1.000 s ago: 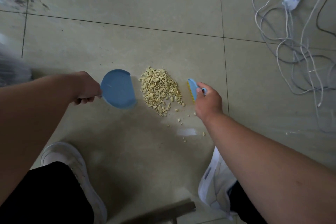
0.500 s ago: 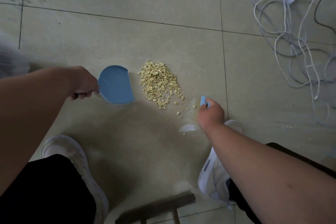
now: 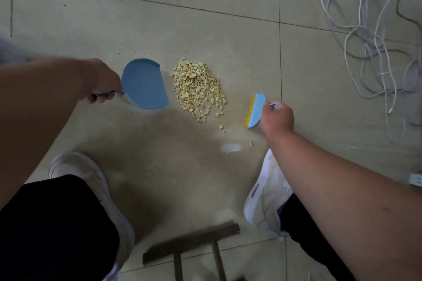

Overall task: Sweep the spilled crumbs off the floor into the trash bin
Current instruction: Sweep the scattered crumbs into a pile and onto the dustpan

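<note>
On the pale tiled floor point(image 3: 205, 36), between the two hands, lies a heap of crumbs point(image 3: 198, 90): pale yellow, broken into flat chips and small shards, piled thick in the middle and thinning toward the near side, where a few loose bits point(image 3: 221, 127) trail off toward a white smear point(image 3: 231, 148). Just left of the heap sits a small blue dustpan point(image 3: 144, 84), its straight lip turned to the crumbs and near them without touching; the left hand point(image 3: 101, 84) grips its handle with the fingers curled under. Right of the heap, a little apart from it, the right hand point(image 3: 276, 117) holds a small blue hand brush point(image 3: 255, 110) by its back, yellow bristles facing the crumbs, a loop of the handle showing above the knuckles. Two white sneakers point(image 3: 266, 194) stand at the near edge, with a dark wooden frame point(image 3: 191, 240) between them. Loose white cables point(image 3: 367, 36) sprawl at the far right
</note>
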The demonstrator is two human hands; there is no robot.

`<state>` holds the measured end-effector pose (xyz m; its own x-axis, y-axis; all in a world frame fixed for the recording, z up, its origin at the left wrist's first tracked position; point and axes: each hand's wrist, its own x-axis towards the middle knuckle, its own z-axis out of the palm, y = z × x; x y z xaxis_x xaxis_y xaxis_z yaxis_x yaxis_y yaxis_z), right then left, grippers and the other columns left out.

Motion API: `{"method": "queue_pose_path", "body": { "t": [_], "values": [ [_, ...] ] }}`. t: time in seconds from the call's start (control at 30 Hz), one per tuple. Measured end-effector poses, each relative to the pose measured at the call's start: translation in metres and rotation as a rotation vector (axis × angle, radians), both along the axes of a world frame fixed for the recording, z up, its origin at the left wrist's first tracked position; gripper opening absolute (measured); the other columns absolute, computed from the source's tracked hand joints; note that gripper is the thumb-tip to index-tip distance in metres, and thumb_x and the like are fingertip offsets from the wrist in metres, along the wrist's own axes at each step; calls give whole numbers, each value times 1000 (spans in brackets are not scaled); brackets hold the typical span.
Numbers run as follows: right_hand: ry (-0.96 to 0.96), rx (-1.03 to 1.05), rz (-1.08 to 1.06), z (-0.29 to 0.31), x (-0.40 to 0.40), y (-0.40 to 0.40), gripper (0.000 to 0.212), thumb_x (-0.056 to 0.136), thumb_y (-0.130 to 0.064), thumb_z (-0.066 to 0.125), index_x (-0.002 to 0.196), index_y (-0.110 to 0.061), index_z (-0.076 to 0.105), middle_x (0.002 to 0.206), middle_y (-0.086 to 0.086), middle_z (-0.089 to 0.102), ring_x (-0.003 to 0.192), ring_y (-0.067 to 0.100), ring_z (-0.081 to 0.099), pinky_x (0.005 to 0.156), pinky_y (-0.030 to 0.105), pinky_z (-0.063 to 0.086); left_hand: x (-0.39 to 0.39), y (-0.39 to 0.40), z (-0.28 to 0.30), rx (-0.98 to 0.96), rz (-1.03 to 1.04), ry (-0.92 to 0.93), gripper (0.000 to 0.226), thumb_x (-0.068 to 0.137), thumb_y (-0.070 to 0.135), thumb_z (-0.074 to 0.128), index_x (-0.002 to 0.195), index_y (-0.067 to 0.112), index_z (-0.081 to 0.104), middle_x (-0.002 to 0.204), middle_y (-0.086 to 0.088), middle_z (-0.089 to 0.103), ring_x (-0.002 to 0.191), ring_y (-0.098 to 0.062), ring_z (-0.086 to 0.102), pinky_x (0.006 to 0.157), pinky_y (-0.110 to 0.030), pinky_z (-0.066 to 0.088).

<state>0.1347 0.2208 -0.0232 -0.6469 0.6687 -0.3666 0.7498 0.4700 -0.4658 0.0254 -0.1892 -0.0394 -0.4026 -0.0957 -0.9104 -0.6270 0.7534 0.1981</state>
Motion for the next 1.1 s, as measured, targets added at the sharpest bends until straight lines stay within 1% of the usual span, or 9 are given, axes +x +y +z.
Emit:
{"method": "queue_pose_path", "body": {
  "t": [0.07,0.13,0.27,0.43,0.53,0.6,0.8,0.97,1.1],
  "values": [
    [-44,75,-2,4,13,16,36,96,-22,51,62,-8,50,63,4,50,71,29,47,65,32,37,0,1,1,10,-18,4,19,101,12,58,95,-1,70,60,-11,47,46,-20,35,45,-21,24],
    [-134,158,35,9,26,26,46,100,-25,50,57,-15,38,63,2,44,75,25,45,69,30,32,0,1,1,10,-30,-12,20,103,12,56,95,-1,69,63,-12,47,48,-20,35,46,-21,23],
    [-257,137,73,7,47,29,29,94,-24,56,81,-4,72,80,13,72,79,35,65,66,32,47,2,1,3,-12,-40,-34,21,104,14,55,96,1,69,64,-11,48,50,-21,35,48,-22,23],
    [-382,131,89,7,49,20,21,88,-19,56,86,-2,70,81,10,66,79,29,61,72,28,47,1,2,1,-20,-41,-37,22,103,14,56,97,0,71,63,-12,48,49,-21,36,48,-22,24],
    [-430,69,23,-12,54,24,37,74,-34,52,86,-2,67,79,10,71,74,29,71,78,29,58,1,3,0,-25,-47,-41,21,102,15,58,97,-1,72,62,-11,49,47,-20,37,48,-22,25],
    [-427,11,-10,-35,59,29,41,66,-36,47,84,-5,67,79,14,75,73,35,76,75,41,65,2,3,0,-24,-40,-45,21,102,13,58,98,-2,72,62,-11,49,48,-20,36,48,-22,24],
    [-383,-201,-33,-32,47,-26,42,64,-33,49,89,-5,67,84,18,77,78,39,77,77,46,65,6,2,2,-34,-60,-39,21,101,12,57,99,-2,72,61,-12,49,48,-20,36,47,-22,25],
    [-280,-338,-153,0,28,-70,17,92,-14,50,95,-3,63,76,21,76,59,32,77,68,44,66,7,-1,1,-42,-51,-42,22,101,11,57,101,-3,73,60,-12,49,46,-20,36,47,-23,25],
    [-182,-399,-207,-1,16,-76,18,92,-7,46,97,-2,62,76,24,74,58,31,77,69,48,66,9,-1,1,-38,-49,-44,22,102,12,57,101,-3,72,61,-12,48,46,-20,35,46,-23,25]
  ]
}}
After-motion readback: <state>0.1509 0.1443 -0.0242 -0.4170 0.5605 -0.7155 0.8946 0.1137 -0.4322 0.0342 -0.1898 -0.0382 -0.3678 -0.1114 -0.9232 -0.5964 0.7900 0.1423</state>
